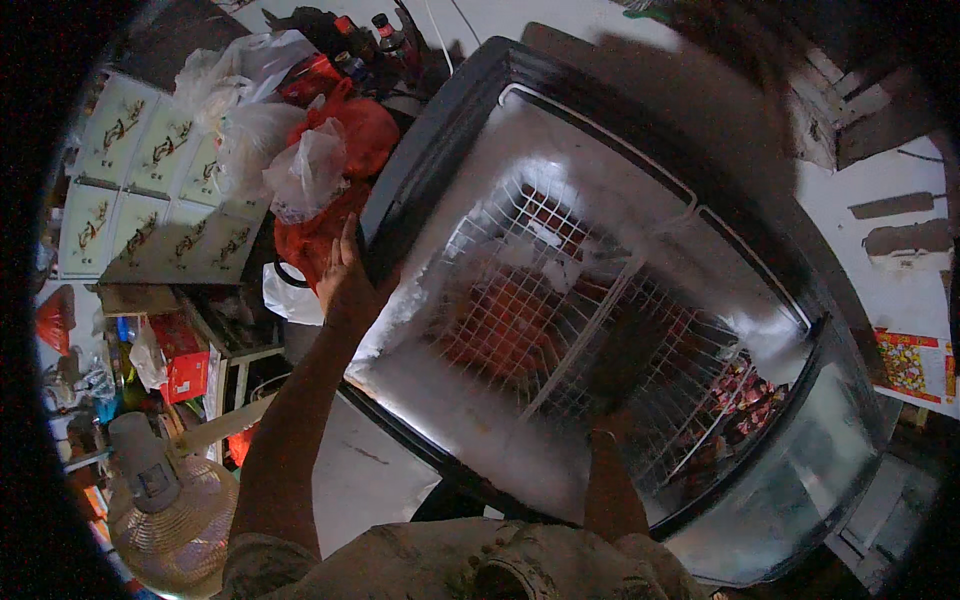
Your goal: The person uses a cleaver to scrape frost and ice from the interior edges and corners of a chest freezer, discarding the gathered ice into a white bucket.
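Note:
Before me stands a chest freezer [442, 142] with a black rim; its inside is open to view and coated with frost. My left hand [341, 262] lies against a red plastic bag [300, 240] beside the freezer's left rim, fingers stretched out. My right hand [613, 421] reaches down inside the freezer, dim and blurred. Just beyond it is a dark, blurred item [626, 345] over the wire baskets; whether the hand grips it cannot be made out. Reddish packs [502, 322] show through the left wire basket [480, 289].
Clear plastic bags [307, 169] and bottles [390, 34] crowd the freezer's left side. A pedestal fan [169, 517] stands at lower left, near a red box [184, 360]. A sliding glass lid [795, 465] covers the right end, above pink-wrapped packs [739, 394].

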A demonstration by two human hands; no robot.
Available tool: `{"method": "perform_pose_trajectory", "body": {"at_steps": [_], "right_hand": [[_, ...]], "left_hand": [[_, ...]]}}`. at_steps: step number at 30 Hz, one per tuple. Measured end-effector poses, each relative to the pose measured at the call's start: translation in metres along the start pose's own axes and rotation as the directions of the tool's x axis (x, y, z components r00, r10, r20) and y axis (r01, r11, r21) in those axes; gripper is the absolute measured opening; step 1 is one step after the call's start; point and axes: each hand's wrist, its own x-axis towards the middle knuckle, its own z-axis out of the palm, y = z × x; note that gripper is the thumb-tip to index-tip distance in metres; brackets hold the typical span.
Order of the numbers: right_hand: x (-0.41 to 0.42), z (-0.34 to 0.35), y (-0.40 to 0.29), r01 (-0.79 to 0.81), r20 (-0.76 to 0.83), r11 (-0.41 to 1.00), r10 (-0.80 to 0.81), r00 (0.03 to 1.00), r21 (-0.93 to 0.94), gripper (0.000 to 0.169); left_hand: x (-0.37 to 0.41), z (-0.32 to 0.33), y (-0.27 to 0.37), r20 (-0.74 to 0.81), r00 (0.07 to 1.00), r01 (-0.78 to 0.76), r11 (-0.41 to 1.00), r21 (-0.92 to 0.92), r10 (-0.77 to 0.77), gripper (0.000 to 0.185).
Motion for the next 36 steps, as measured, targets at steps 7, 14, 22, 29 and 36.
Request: {"method": "perform_pose_trajectory", "body": {"at_steps": [7,14,22,29,36], "right_hand": [[0.005,0.023,0.024,-0.064,0.057,0.998,0.063,0.996,0.02,0.042],[0.054,0.002,0.065,0.089,0.131,0.87,-0.028,0.991,-0.486,0.038],[-0.163,-0.082,-0.013,0.416,0.055,0.899,-0.426,0.903,0.132,0.025],[-0.324,-0.148,-0.099,0.478,0.271,0.71,-0.666,0.695,0.518,0.029],[-0.36,-0.095,-0.178,0.362,0.475,0.719,-0.676,0.563,0.594,0.029]], "left_hand": [[-0.002,0.008,-0.016,-0.078,0.994,-0.084,0.996,-0.033,0.081,0.096],[0.008,0.011,0.005,-0.015,0.998,-0.053,0.998,-0.034,0.053,0.095],[-0.005,0.012,-0.027,-0.104,0.993,-0.048,0.999,0.008,0.049,0.092],[-0.005,-0.008,-0.016,-0.03,0.997,-0.072,0.988,-0.133,0.069,0.095],[-0.014,-0.019,-0.017,-0.206,0.977,-0.105,0.964,-0.242,0.055,0.079]]}}
